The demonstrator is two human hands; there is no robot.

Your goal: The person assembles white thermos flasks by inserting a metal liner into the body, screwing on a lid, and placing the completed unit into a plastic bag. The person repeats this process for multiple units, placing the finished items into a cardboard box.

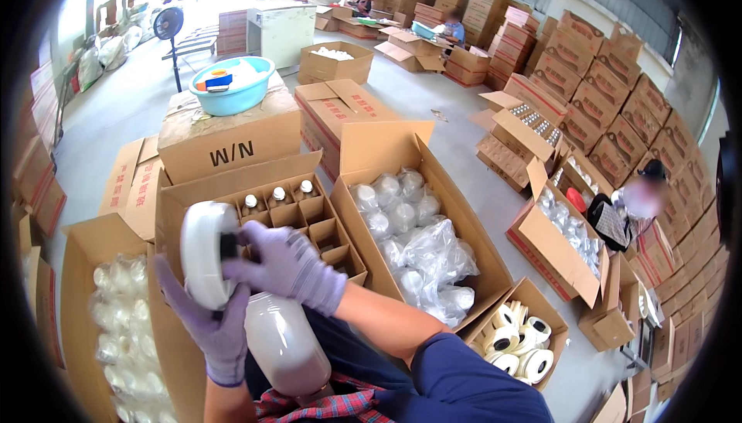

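"Carton (97,241) stands left of our grip; how many clear-wrapped pieces (124,322) do we count inside?"

"We cannot count them surely, because the wrapping shines and they overlap. Next comes our gloved left hand (212,338), curled around the lower side of one white round piece (202,249). So this piece is between our two hands, and it appears over the left part of one divided carton (220,187)."

"And our right hand (290,268)?"

"Its thumb and fingers are closed on the black part (229,245), at the right face of the piece. How firmly, we cannot tell."

"How do we expect the piece to handle?"

"Probably light and rather stiff, with a glossy surface which may slip under the glove. We would support the rim with the left palm and steady the black part with the right fingers."

"What do we count around the grip?"

"Just beyond it, three bottles (307,189) with pale caps; more may be hidden. Just below it, one translucent bottle (291,346). To the right of it, one open carton (382,144) with bagged clear pieces (406,214), too tangled for counting. Farther right, cream rolls (528,365), at least four, but they are heaped."
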